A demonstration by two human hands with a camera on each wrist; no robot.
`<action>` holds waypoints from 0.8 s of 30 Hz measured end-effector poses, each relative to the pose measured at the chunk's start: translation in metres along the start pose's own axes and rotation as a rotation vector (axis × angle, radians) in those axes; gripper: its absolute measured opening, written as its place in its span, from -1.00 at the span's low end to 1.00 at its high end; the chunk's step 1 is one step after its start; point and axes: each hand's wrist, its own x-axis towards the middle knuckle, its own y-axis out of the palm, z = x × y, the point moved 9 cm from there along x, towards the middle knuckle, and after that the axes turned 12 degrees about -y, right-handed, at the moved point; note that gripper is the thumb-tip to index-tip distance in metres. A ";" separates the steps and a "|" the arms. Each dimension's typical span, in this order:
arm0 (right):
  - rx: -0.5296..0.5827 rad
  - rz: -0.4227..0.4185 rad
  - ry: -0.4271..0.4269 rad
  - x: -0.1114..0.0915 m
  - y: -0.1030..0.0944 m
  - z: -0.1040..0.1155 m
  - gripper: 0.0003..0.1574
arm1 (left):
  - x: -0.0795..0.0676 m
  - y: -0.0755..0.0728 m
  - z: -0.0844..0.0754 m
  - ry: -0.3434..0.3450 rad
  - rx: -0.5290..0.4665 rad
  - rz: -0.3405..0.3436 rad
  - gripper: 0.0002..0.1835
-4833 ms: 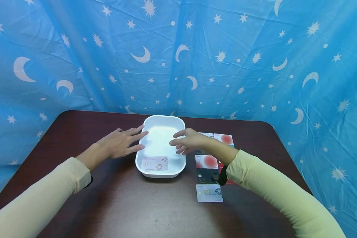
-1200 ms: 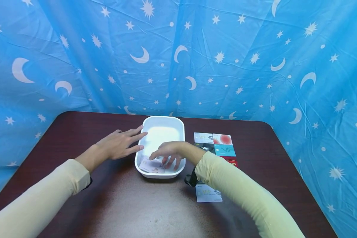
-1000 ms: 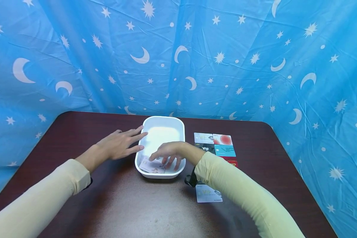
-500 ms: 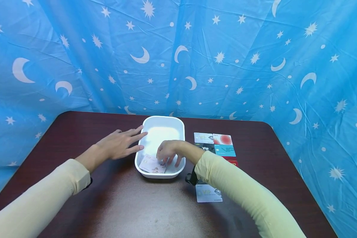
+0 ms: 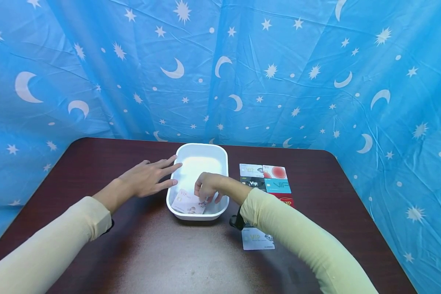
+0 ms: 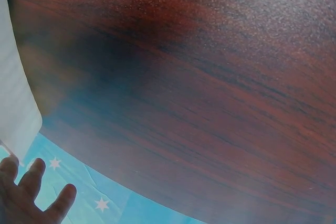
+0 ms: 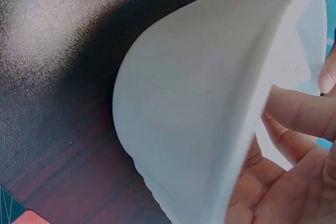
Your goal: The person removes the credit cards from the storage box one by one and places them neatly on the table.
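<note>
A white plastic tub (image 5: 200, 165) stands in the middle of the table in the head view. Inside, at its front left, lies a pale pink VIP card (image 5: 185, 202), slightly turned. My right hand (image 5: 211, 185) reaches into the tub with curled fingers and pinches the card's right edge; the fingertips are partly hidden. In the right wrist view the tub's wall (image 7: 184, 77) covers much of that hand (image 7: 294, 177). My left hand (image 5: 148, 177) rests spread against the tub's left rim. Its fingers (image 6: 60, 200) show beside the tub (image 6: 13, 93) in the left wrist view.
Right of the tub, several cards lie in neat columns on the dark wooden table (image 5: 191, 261): a white card (image 5: 250, 170), a red-circle card (image 5: 277, 172), a teal card (image 5: 278, 185) and, nearest, a silver VIP card (image 5: 258, 239). My right forearm covers others. A blue curtain (image 5: 206, 102) hangs behind.
The right hand has gone down into the tub from above its right rim. Its fingers have curled and drawn right to the card's edge; the card has turned slightly. The left hand stays put.
</note>
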 end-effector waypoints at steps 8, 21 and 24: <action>-0.048 -0.008 -0.034 -0.007 -0.014 0.006 -0.90 | 0.000 0.001 0.001 -0.019 -0.020 0.015 -0.28; -0.101 -0.063 -0.107 -0.041 -0.065 0.009 -0.94 | 0.002 0.004 0.002 -0.026 -0.014 0.038 -0.26; -0.074 -0.060 -0.132 -0.053 -0.076 0.009 -0.93 | 0.002 0.004 0.003 -0.028 -0.009 0.043 -0.28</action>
